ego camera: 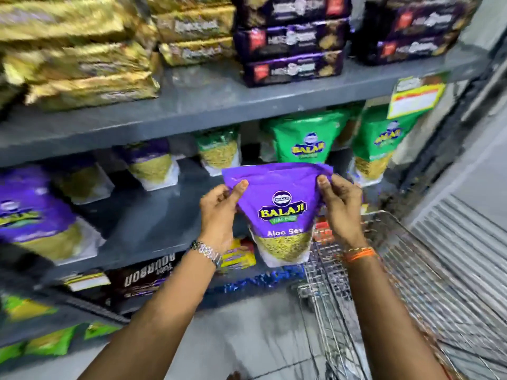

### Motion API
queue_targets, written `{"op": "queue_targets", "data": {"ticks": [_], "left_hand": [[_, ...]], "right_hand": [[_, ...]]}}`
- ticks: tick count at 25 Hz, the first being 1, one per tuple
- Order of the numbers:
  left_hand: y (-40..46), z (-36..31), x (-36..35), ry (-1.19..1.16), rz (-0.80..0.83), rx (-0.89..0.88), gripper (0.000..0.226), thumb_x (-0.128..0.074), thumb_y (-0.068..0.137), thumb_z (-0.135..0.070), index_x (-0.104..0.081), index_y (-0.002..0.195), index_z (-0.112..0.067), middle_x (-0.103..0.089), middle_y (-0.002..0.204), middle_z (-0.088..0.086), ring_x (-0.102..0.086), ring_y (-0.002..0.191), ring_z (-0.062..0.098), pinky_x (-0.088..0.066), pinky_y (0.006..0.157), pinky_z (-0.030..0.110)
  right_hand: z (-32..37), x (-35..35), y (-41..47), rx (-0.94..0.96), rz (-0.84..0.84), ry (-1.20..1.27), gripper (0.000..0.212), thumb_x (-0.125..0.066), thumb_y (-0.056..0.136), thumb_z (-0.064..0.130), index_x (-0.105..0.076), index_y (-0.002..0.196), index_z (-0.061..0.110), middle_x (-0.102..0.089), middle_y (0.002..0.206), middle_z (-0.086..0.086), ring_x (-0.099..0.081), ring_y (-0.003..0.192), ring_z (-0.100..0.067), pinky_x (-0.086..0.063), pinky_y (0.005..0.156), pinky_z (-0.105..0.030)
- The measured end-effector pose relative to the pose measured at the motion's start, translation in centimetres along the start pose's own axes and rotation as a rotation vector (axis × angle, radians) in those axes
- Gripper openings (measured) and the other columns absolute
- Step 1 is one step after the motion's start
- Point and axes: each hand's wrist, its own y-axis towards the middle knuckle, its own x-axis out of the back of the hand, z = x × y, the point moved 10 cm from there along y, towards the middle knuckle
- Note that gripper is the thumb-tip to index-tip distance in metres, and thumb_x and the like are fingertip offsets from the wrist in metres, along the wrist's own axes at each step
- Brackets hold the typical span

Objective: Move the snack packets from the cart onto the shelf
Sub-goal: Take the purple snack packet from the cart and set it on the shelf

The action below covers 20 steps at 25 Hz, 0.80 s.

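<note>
- Left hand (219,212), centre of frame: thumb and fingers pinched on the upper left corner of a purple Balaji Aloo Sev packet (279,212); a metal watch (207,253) sits on the wrist.
- Right hand (341,212): pinching the packet's upper right corner; orange threads (359,255) circle the wrist.
- Packet: held upright in the air at centre frame, in front of the grey middle shelf (153,229), touching neither shelf nor cart.
- Wire cart (384,270), lower right: stands beside the shelving, below and right of the packet.
- Middle shelf: purple packets (35,215) at left, green Balaji packets (307,141) behind the held one.
- Upper shelf (208,97): gold packs (82,64) at upper left, dark purple boxes (293,39) at upper centre, both blurred.
</note>
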Motion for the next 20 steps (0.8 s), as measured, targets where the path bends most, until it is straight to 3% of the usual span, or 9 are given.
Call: {"op": "queue_targets", "data": {"ticks": [3, 7, 9, 11, 15, 18, 20], "left_hand": [[1.4, -3.9, 6.6, -0.036, -0.117, -0.046, 0.004, -0.071, 0.083, -0.012, -0.073, 0.085, -0.015, -0.074, 0.082, -0.002, -0.066, 0.078, 0.012, -0.051, 0.074, 0.029], [3.1, -9.9, 14.5, -0.079, -0.228, -0.151, 0.011, -0.068, 0.085, -0.006, -0.071, 0.081, -0.016, -0.077, 0.075, -0.006, -0.07, 0.067, 0.003, -0.055, 0.064, 0.019], [4.3, -12.0, 17.9, -0.112, -0.268, -0.179, 0.026, -0.066, 0.086, -0.002, -0.068, 0.065, -0.017, -0.074, 0.065, -0.007, -0.067, 0.059, 0.001, -0.052, 0.056, 0.017], [5.6, -13.0, 21.0, -0.137, -0.328, -0.179, 0.036, -0.068, 0.085, -0.002, -0.055, 0.056, -0.02, -0.068, 0.055, -0.01, -0.061, 0.05, -0.001, -0.048, 0.05, 0.016], [8.2, -13.9, 26.4, -0.158, -0.444, -0.185, 0.036, -0.066, 0.083, 0.004, -0.049, 0.062, -0.019, -0.062, 0.048, -0.012, -0.05, 0.043, -0.001, -0.04, 0.044, 0.014], [9.5, -13.3, 28.4, -0.18, -0.475, -0.194, 0.038, -0.068, 0.081, 0.005, -0.046, 0.062, -0.02, -0.063, 0.054, -0.008, -0.051, 0.049, 0.004, -0.046, 0.051, 0.018], [10.1, -12.8, 28.7, -0.19, -0.475, -0.209, 0.034, -0.067, 0.082, 0.005, -0.047, 0.067, -0.018, -0.064, 0.058, -0.01, -0.054, 0.052, 0.001, -0.05, 0.058, 0.019]], "right_hand": [[0.5, -8.5, 1.8, 0.015, 0.147, 0.009, 0.04, -0.055, 0.097, 0.022, -0.043, 0.059, 0.016, -0.037, 0.062, 0.005, -0.031, 0.063, -0.009, -0.023, 0.055, -0.031], [1.3, -19.6, 3.5, -0.004, 0.319, 0.059, 0.038, -0.054, 0.097, 0.017, -0.053, 0.06, 0.007, -0.048, 0.058, 0.009, -0.036, 0.058, -0.001, -0.028, 0.05, -0.022], [1.0, -24.3, 4.0, -0.027, 0.373, 0.103, 0.036, -0.054, 0.097, 0.014, -0.056, 0.063, 0.002, -0.055, 0.057, 0.011, -0.042, 0.055, 0.001, -0.033, 0.049, -0.018], [0.3, -27.8, 4.6, -0.056, 0.382, 0.127, 0.035, -0.057, 0.096, 0.016, -0.057, 0.068, -0.004, -0.057, 0.056, 0.009, -0.045, 0.053, -0.002, -0.036, 0.048, -0.019], [-1.7, -33.2, 5.9, -0.111, 0.323, 0.106, 0.032, -0.063, 0.092, 0.017, -0.055, 0.061, 0.017, -0.05, 0.049, 0.016, -0.041, 0.056, -0.01, -0.035, 0.05, -0.028], [-3.6, -35.1, 6.1, -0.144, 0.309, 0.076, 0.029, -0.065, 0.088, 0.023, -0.059, 0.06, 0.02, -0.054, 0.051, 0.016, -0.041, 0.059, -0.01, -0.036, 0.055, -0.03], [-4.2, -35.9, 5.6, -0.183, 0.333, 0.116, 0.025, -0.062, 0.092, 0.017, -0.061, 0.067, 0.019, -0.059, 0.052, 0.016, -0.045, 0.055, -0.002, -0.04, 0.052, -0.024]]}}
